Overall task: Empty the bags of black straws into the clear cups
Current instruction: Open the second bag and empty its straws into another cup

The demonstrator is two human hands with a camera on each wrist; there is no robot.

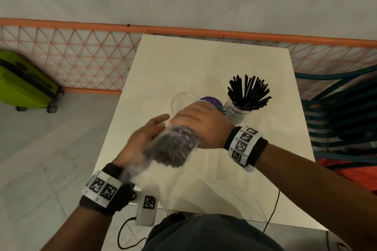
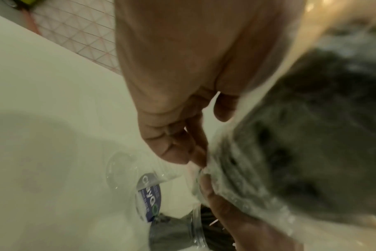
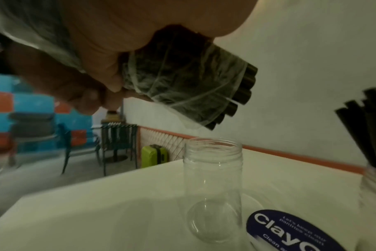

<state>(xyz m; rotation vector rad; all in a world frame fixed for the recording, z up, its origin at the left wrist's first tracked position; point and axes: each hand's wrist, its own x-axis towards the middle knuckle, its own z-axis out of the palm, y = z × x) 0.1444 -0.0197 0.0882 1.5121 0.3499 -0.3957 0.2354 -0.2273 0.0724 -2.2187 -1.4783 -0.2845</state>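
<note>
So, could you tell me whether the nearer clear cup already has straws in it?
No, the clear cup under the bag stands empty.

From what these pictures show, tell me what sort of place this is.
Probably a café or casual eatery, though that is a guess. A white table holds a cup of black straws, metal chairs stand across the floor, and a green suitcase sits by the orange-trimmed lattice wall.

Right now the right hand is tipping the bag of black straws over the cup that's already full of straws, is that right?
Not quite. The right hand tips the bag of black straws over the empty clear cup; the right wrist view shows it. The cup already holding straws stands to the side.
</note>
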